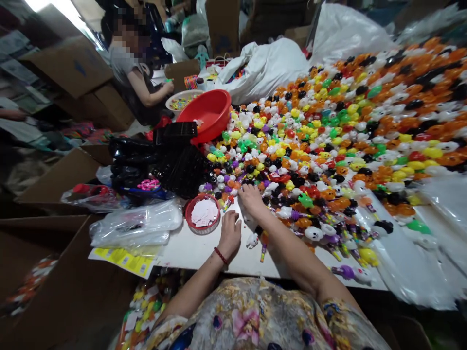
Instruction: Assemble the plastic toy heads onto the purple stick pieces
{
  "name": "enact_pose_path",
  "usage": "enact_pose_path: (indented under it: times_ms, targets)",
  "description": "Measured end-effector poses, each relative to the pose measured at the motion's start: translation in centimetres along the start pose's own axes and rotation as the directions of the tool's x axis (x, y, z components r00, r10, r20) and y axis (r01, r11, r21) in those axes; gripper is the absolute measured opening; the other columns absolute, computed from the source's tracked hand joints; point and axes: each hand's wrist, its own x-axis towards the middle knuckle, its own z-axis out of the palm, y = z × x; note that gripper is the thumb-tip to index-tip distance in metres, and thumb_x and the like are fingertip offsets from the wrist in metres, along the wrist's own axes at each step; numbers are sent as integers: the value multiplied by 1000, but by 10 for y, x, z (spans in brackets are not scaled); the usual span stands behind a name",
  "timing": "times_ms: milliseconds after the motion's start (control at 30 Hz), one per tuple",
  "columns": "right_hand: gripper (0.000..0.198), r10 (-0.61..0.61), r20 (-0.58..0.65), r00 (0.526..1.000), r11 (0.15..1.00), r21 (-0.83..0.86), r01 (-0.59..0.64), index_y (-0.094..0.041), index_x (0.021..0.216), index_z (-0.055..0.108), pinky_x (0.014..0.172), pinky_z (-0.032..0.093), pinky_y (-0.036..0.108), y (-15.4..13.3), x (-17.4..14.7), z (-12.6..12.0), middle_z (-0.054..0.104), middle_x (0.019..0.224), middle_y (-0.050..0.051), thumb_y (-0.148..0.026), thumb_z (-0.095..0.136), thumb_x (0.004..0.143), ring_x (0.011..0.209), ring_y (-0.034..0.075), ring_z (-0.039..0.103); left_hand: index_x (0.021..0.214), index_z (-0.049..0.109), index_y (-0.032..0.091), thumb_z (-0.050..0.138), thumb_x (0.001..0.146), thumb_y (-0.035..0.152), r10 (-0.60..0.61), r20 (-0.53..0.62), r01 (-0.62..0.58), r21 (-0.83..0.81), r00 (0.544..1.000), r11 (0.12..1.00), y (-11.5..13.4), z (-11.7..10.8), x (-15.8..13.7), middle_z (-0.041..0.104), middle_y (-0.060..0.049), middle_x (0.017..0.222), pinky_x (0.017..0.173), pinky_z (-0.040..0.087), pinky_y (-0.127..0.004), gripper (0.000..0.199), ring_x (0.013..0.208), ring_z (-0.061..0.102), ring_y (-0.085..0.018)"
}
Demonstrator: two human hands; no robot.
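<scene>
Toys (328, 146), small and many-coloured, heaped across the white table (189, 250), spreading up and away from the small red basket (203, 214) of white paper bits. Right hand (251, 198) just beside that basket, resting palm down at the heap's near edge, fingers curled among the toys; whether grasping one, cannot tell. Left hand (229, 234) just below the basket, loose and released on bare table, red bracelet (221, 255) at the wrist. Big red basin (207, 114) well beyond the basket; another person (140, 78) seated past it.
</scene>
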Motion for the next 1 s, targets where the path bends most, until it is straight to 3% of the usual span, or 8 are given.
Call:
enact_pose_path:
  times_ms: [100,233,400,533,633,733,833,1000]
  targets:
    - [24,26,-94,995,998,64,-20,-15,108,64,89,46,43,9,-2,4,62,110,18,-12,51,87,104,30,55,98,59,18,44,92,17,17,-40,-17,9,999,1000,5,-11,11,63,-10,103,92,49,-41,17,100,59,-23]
    - [18,229,-366,902,849,528,-2,-20,100,59,94,50,42,16,-21,3,64,114,12,-25,57,83,108,25,59,110,61,18,42,93,14,89,21,-91,164,996,982,20,-22,48,64,-11,110,97,46,-43,26,106,58,-24]
    - [14,442,-244,863,554,831,-49,-21,86,59,84,55,36,11,-61,-26,70,101,8,-31,62,76,91,21,67,118,61,15,45,88,5,-74,264,-71,499,962,864,40,-19,96,62,-16,112,91,48,-38,36,106,60,-27]
    - [18,430,-127,894,529,838,-136,-20,96,64,71,55,31,1,-94,-42,70,85,3,-31,58,83,75,19,66,115,62,11,36,90,2,-169,325,-71,613,930,787,45,-10,116,61,-20,115,83,47,-33,37,104,64,-26]
    - [24,399,-118,909,562,815,-141,-22,105,70,88,54,37,-2,-111,-39,72,102,7,-28,56,86,95,22,68,107,63,10,37,89,3,-200,369,-61,588,908,806,41,-8,123,63,-20,112,81,47,-31,32,101,67,-26]
    - [33,352,-127,927,589,800,-114,-24,111,72,106,45,43,1,-122,-34,67,122,9,-20,63,79,119,25,61,91,60,15,48,88,13,-176,345,29,392,922,920,35,-13,123,66,-16,101,82,47,-33,13,98,67,-28]
    - [43,285,-83,955,589,801,-106,-26,121,69,111,41,46,4,-128,-34,64,131,9,-18,61,80,125,25,57,87,53,20,61,83,29,-286,244,313,-78,927,947,36,-23,111,65,-7,86,74,49,-32,13,86,67,-25]
    - [46,321,-73,944,605,782,-145,-25,135,59,103,48,45,2,-132,-41,70,122,9,-28,55,89,115,24,64,93,57,20,84,62,38,-356,444,559,-747,822,360,59,-46,72,65,0,82,64,49,-22,45,72,66,-14]
